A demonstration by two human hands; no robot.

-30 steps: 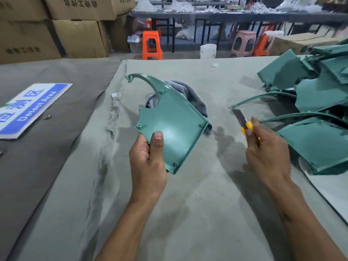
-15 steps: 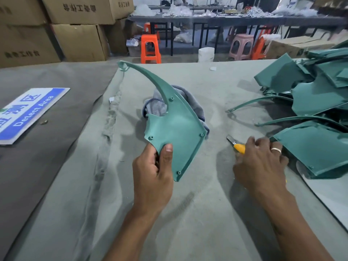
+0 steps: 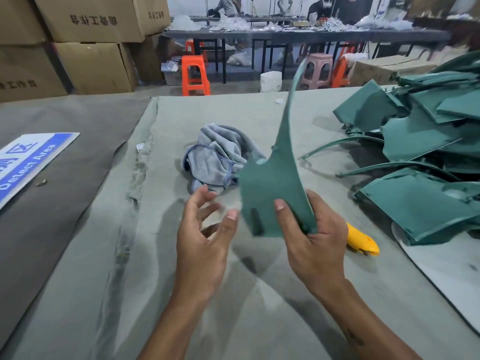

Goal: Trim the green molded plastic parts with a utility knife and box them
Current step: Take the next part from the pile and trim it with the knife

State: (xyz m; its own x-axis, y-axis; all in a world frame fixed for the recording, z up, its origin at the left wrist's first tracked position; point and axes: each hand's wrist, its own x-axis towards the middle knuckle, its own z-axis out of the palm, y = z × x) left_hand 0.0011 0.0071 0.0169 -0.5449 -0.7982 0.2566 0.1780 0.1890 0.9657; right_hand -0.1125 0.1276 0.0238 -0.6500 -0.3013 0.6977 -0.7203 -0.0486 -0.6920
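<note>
A green molded plastic part point(image 3: 272, 183) with a long curved tail stands upright in the middle of the view, blurred by motion. My right hand point(image 3: 311, 237) grips its lower edge, thumb on the near face. My left hand point(image 3: 205, 229) hovers just left of the part with fingers spread and holds nothing. The yellow utility knife point(image 3: 361, 240) lies on the grey cloth behind my right hand, partly hidden by it. A pile of green parts point(image 3: 426, 162) fills the right side of the table.
A crumpled grey rag point(image 3: 218, 154) lies behind the held part. A blue and white sign point(image 3: 28, 162) rests on the dark mat at left. Cardboard boxes point(image 3: 85, 42) stack at the back left, stools point(image 3: 194, 74) and a long table stand beyond.
The part passed from my left hand to my right and turned over. My right hand laid the knife down on the cloth. My left hand let go and opened.
</note>
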